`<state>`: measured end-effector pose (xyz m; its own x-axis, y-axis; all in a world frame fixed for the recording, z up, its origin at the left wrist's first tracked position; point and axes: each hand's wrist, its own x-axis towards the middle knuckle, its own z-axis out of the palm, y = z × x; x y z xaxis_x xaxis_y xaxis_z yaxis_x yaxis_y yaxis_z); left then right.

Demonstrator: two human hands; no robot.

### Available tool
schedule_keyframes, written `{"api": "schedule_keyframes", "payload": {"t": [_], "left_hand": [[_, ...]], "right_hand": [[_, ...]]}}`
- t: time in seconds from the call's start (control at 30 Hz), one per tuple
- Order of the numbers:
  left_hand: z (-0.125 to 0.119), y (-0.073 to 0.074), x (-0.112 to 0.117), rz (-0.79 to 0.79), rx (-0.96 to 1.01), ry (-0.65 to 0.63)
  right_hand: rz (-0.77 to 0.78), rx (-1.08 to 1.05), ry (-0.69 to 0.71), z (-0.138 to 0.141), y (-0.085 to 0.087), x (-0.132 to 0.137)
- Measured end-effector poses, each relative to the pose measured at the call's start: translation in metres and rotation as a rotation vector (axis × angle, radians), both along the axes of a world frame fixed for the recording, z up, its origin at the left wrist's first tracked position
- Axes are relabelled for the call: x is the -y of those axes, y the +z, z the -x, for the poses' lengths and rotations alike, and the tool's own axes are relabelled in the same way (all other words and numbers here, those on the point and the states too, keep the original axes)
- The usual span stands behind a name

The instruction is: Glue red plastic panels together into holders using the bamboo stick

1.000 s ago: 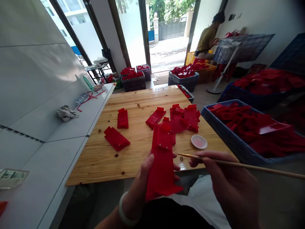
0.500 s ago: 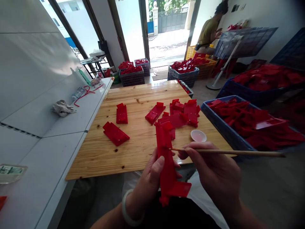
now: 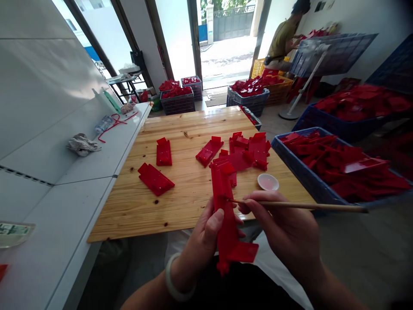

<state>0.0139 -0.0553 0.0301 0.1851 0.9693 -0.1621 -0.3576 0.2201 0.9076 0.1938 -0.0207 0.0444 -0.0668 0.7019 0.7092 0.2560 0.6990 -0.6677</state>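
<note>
My left hand [image 3: 206, 234] is closed around a long red plastic part [image 3: 227, 224], its thumb on the front face. The part stands nearly upright over the table's near edge, with a flap sticking out at its lower right. Between the fingers of my right hand [image 3: 284, 228] is a thin wooden-handled paintbrush [image 3: 309, 206]. The brush tip touches or nearly touches the middle of the red part. A small white dish [image 3: 268, 182] with what looks like pale liquid sits just beyond my right hand.
Several red parts lie on the wooden table [image 3: 129, 215], among them one at the left [image 3: 156, 178]. A blue crate [image 3: 290, 165] heaped with red parts stands at the right. A white shelf [image 3: 87, 172] runs along the left. A co-worker [image 3: 280, 43] sits at the back right.
The brush and my right hand have shifted slightly to the left, the tip moving a little across the red part. My left hand keeps its hold.
</note>
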Motion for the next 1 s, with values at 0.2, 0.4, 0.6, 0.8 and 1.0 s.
{"api": "schedule_keyframes", "payload": {"t": [0.2,0.4,0.6,0.8,1.0], "left_hand": [[0.0,0.0,-0.002,-0.009,0.001,-0.014],[-0.001,-0.002,-0.004,-0.009,0.015,-0.017],[0.002,0.0,-0.004,0.108,0.107,-0.013],[0.006,-0.008,-0.011,0.158,0.388,-0.171],[0.005,-0.005,-0.007,0.137,0.36,-0.177]], "right_hand": [[-0.027,0.04,0.008,-0.004,0.003,0.0],[-0.054,0.06,0.023,-0.003,0.003,-0.002],[-0.011,0.044,0.022,-0.007,-0.003,-0.001],[0.05,-0.074,0.008,-0.008,-0.003,-0.002],[-0.003,-0.088,-0.016,-0.004,-0.002,-0.005]]}}
